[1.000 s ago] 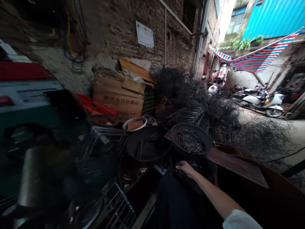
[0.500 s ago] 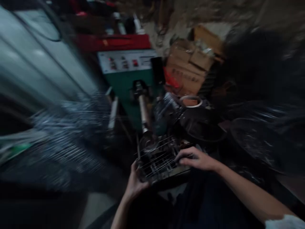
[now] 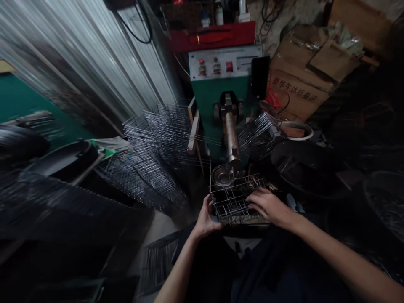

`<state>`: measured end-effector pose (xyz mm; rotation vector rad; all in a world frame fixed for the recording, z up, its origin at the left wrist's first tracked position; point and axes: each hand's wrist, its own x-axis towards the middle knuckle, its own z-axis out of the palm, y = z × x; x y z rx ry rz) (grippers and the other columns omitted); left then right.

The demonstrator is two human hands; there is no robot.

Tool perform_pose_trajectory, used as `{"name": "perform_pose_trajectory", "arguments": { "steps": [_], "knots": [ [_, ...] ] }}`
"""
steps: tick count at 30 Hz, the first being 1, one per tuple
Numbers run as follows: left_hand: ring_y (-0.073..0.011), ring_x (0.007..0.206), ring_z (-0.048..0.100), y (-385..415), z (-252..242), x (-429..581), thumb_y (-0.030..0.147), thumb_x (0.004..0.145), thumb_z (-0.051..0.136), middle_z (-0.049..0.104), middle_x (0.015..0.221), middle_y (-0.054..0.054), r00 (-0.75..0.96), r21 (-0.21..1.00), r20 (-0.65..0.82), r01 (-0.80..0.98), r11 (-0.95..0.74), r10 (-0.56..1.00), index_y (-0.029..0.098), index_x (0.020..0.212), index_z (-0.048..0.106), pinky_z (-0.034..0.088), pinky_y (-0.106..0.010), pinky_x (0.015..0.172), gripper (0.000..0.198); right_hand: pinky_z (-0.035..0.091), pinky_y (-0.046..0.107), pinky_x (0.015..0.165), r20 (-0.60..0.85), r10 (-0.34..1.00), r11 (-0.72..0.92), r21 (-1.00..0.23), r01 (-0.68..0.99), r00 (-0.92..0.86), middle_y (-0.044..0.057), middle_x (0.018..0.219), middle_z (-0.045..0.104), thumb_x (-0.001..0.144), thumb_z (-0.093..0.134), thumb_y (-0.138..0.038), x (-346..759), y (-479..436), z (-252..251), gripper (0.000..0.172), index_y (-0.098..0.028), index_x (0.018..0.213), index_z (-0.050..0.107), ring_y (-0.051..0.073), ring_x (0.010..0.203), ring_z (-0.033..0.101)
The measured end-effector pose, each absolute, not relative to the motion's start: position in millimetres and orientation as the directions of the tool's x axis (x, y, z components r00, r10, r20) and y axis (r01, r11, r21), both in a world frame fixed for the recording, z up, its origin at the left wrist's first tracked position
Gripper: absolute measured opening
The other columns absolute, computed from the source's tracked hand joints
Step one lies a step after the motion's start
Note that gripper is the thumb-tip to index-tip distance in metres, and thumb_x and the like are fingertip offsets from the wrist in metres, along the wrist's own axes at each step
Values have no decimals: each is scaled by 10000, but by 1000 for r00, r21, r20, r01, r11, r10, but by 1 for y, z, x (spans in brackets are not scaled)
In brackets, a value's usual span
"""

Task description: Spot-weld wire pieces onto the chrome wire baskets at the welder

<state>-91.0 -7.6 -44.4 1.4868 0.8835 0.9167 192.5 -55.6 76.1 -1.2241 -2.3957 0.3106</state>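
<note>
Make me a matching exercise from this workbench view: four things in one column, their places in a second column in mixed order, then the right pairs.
Things:
1. left hand
2. right hand
3. brown cardboard box
4. stack of silver wire racks

Places:
A. upper right, beside the green machine
B. at the left edge of the small wire grid frame
C. left of the machine
D. resting on top of the grid frame

Pairs: 1-B, 2-D, 3-A, 4-C

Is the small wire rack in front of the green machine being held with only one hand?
No, the left hand grips the small wire rack at its left edge while the right hand rests on its right side.
</note>
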Motion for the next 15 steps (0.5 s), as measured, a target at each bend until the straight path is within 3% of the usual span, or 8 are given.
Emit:
{"name": "perform_pose_trajectory", "arguments": {
  "steps": [6, 15],
  "knots": [
    [-335, 1300, 486, -14, -55, -92, 337, 527, 918, 415, 1407, -134, 421, 996, 92, -19, -92, 902, 295, 1431, 199, 349, -533, 1140, 1156, 443, 442, 876, 359, 734, 614, 14, 789, -577, 108, 990, 710, 929, 531, -30, 178, -69, 58, 270, -106, 1156, 656, 303, 1028, 569],
    [-346, 1332, 449, -10, -62, -92, 308, 509, 925, 360, 1447, -127, 434, 989, 146, -57, -135, 889, 314, 1439, 219, 333, -542, 1157, 1168, 453, 399, 888, 456, 683, 662, -57, 747, -571, 108, 1144, 703, 983, 423, -39, 182, -72, 49, 341, -103, 1235, 643, 268, 1035, 564]
  ]
}}
